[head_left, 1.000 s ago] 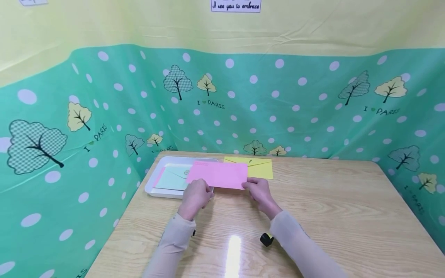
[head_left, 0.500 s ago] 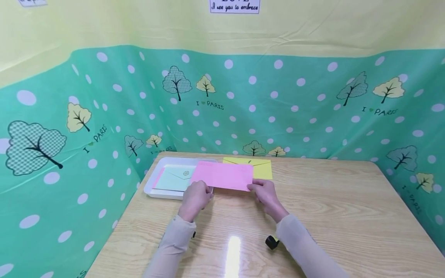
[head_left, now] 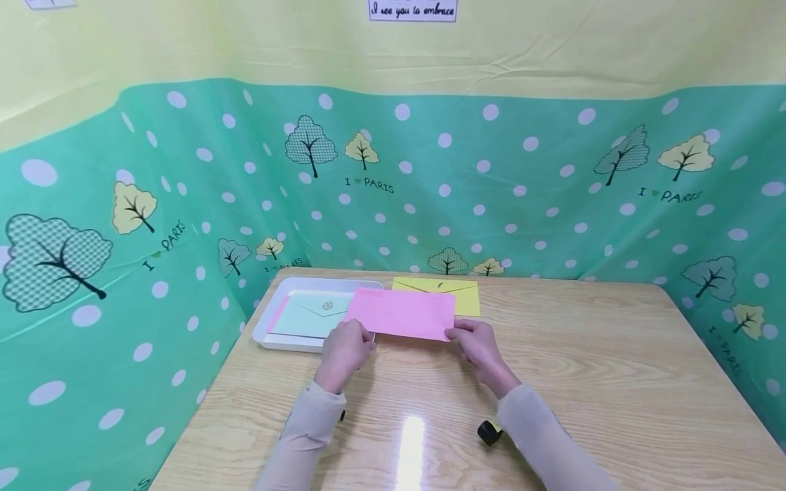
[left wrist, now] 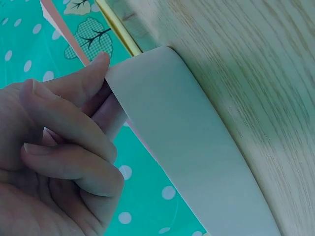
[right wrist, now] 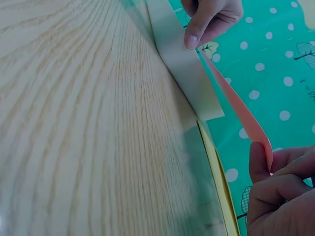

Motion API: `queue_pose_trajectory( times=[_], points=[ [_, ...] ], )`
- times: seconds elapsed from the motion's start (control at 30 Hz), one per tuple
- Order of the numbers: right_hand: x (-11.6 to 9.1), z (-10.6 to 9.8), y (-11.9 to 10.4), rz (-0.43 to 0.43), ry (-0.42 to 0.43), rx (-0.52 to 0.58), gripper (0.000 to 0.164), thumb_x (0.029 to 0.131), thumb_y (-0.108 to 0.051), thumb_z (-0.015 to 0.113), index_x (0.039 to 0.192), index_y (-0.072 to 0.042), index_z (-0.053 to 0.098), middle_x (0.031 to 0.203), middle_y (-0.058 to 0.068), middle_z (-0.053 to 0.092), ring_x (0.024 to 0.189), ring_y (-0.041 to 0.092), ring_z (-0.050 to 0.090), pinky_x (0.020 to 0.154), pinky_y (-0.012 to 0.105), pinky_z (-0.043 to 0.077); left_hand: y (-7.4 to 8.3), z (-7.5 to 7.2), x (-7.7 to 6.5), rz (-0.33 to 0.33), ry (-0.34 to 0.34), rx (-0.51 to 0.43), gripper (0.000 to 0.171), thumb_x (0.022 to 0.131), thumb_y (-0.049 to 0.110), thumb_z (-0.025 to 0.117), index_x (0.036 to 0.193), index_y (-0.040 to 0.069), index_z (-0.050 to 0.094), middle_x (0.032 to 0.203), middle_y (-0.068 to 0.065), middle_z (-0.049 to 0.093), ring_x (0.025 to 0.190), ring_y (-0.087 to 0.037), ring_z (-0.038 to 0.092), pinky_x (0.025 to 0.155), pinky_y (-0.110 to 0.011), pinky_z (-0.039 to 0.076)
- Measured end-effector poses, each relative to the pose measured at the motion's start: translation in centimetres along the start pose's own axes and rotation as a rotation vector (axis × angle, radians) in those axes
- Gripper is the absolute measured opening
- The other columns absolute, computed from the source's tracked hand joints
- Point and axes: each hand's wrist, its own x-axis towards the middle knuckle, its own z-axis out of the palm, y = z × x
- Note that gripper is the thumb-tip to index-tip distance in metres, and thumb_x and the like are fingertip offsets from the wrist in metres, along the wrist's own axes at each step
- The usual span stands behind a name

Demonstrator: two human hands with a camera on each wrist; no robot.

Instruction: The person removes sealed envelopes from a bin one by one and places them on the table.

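Observation:
My right hand (head_left: 482, 346) pinches the right lower corner of a flat pink envelope (head_left: 402, 314) between thumb and fingers. The envelope is raised and slants over the right end of a white tray (head_left: 261, 327). At the tray's front right corner, my left hand (head_left: 345, 348) grips the rim, its thumb pressed on the outer wall (right wrist: 184, 64). The pink envelope's left end passes right beside those fingers. Inside the tray lies a mint envelope (head_left: 307, 317) with a round seal, and a pink strip (head_left: 280, 314) shows from under it.
Behind the pink envelope, a yellow envelope (head_left: 467, 300) lies at the back of the wooden table (head_left: 583, 354). A green dotted cloth (head_left: 522, 204) hangs along the back and sides. Black wrist gear (head_left: 489, 432) sits under the right forearm.
My right hand has moved right and slightly toward me, drawing the pink envelope along. More of the mint envelope shows. The left hand and the tray have stayed nearly in place.

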Motion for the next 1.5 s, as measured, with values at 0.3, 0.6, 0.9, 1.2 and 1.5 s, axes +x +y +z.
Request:
queue_pose_trajectory(
  times=[0.3,0.6,0.9,1.2,1.5],
  points=[
    [-0.3,-1.0,0.5,0.001,0.007,0.009,0.035,0.097,-0.008,0.072,0.13,0.004,0.07,0.09,0.008,0.071,0.048,0.008,0.036,0.049,0.024,0.033,-0.1,0.0,0.0,0.019,0.02,0.006,0.013,0.093,0.015,0.082,0.08,0.01,0.082,0.056,0.001,0.059,0.049,-0.014,0.055,0.048,-0.028,0.04],
    [-0.2,-1.7,1.1,0.013,0.012,0.015,0.033,0.097,-0.007,0.071,0.128,0.005,0.07,0.094,0.009,0.073,0.049,0.009,0.038,0.048,0.024,0.033,-0.2,0.0,-0.1,0.026,0.019,0.013,0.014,0.092,0.016,0.083,0.079,0.01,0.081,0.059,0.003,0.061,0.054,-0.015,0.056,0.051,-0.03,0.043],
    [-0.7,-2.5,1.0,0.028,0.016,0.014,0.035,0.097,-0.009,0.072,0.129,0.005,0.069,0.096,0.009,0.072,0.051,0.008,0.04,0.049,0.023,0.034,-0.3,0.0,-0.1,0.015,0.008,0.004,0.017,0.093,0.018,0.082,0.078,0.011,0.08,0.059,0.002,0.061,0.053,-0.015,0.056,0.05,-0.029,0.042],
    [-1.2,-3.7,1.5,0.033,0.024,0.01,0.038,0.097,-0.008,0.072,0.131,0.007,0.066,0.095,0.01,0.071,0.048,0.007,0.039,0.047,0.022,0.034,-0.4,0.2,0.1,0.021,0.014,0.006,0.009,0.091,0.017,0.084,0.085,0.011,0.082,0.063,0.003,0.063,0.057,-0.016,0.058,0.054,-0.032,0.046],
    [-1.2,-4.7,2.0,0.039,0.044,-0.019,0.039,0.098,-0.009,0.071,0.134,0.006,0.065,0.09,0.007,0.069,0.047,0.007,0.038,0.046,0.021,0.033,-0.4,0.2,0.3,0.02,0.026,-0.002,0.008,0.09,0.017,0.085,0.088,0.01,0.082,0.065,0.003,0.063,0.056,-0.015,0.059,0.054,-0.033,0.047]
  ],
)
